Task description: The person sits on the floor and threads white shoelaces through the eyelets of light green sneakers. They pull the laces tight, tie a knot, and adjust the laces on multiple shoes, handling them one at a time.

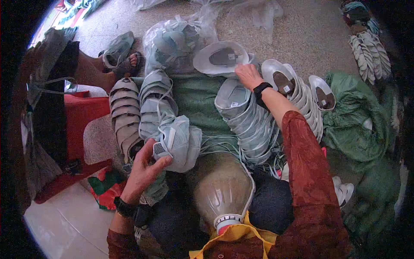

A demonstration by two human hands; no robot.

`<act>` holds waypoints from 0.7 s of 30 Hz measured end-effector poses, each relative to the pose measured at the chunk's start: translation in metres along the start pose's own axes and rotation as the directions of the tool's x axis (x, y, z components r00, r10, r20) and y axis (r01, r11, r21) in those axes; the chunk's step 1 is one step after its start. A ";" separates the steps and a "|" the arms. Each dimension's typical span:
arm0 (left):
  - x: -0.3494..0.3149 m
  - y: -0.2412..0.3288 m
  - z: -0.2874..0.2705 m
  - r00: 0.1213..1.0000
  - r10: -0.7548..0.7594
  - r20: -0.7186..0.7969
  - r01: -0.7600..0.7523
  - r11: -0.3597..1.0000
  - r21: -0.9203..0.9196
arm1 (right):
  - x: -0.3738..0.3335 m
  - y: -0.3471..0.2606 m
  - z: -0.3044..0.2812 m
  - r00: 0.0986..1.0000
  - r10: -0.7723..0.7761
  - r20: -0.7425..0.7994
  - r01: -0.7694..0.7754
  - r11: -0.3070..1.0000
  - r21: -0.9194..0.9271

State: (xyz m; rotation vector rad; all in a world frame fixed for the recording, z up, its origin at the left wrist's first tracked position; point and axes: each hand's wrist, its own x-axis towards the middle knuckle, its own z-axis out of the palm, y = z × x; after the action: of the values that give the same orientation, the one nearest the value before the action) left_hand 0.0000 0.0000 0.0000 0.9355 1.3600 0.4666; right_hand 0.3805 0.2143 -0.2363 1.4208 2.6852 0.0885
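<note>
My left hand [144, 172] is closed on a pale grey-blue shoe upper [181, 144], thumb and fingers pinching one end of it. It lies against the lower end of a nested stack of similar uppers [157, 93]. Farther off and to the right, my right hand [249, 77] grips the edge of a whitish shoe upper [215, 60] with a dark insole showing inside. That upper sits just beyond the top of another nested pale-blue stack [246, 121], which runs toward me under my right wrist. The right fingertips are partly hidden.
Between my legs stands a large clear plastic bottle [222, 185] with laces around it. More nested uppers include a brown-grey stack [125, 116] and a white stack [302, 99]. Green sacking [358, 116], a clear bag of uppers [172, 45], a red chair [86, 125] and another person's foot [134, 59] surround these.
</note>
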 end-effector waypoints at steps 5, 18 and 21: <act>0.017 0.003 0.006 0.999 0.051 -0.005 -0.051 0.998 0.046 | -0.014 0.041 0.003 0.973 -0.030 -0.227 0.032 0.999 0.003; 0.029 0.001 0.006 1.000 0.023 0.019 -0.025 0.997 0.067 | 0.045 0.015 0.002 0.994 0.099 -0.051 -0.098 0.995 0.034; 0.032 0.001 0.005 0.998 0.054 0.033 -0.058 0.987 0.151 | 0.042 0.016 0.015 0.980 0.133 -0.151 -0.119 0.988 0.096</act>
State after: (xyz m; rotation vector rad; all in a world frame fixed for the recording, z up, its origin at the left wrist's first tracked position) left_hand 0.0113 0.0238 -0.0194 1.1041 1.3598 0.3944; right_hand 0.3715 0.2582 -0.2527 1.6775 2.7504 0.0989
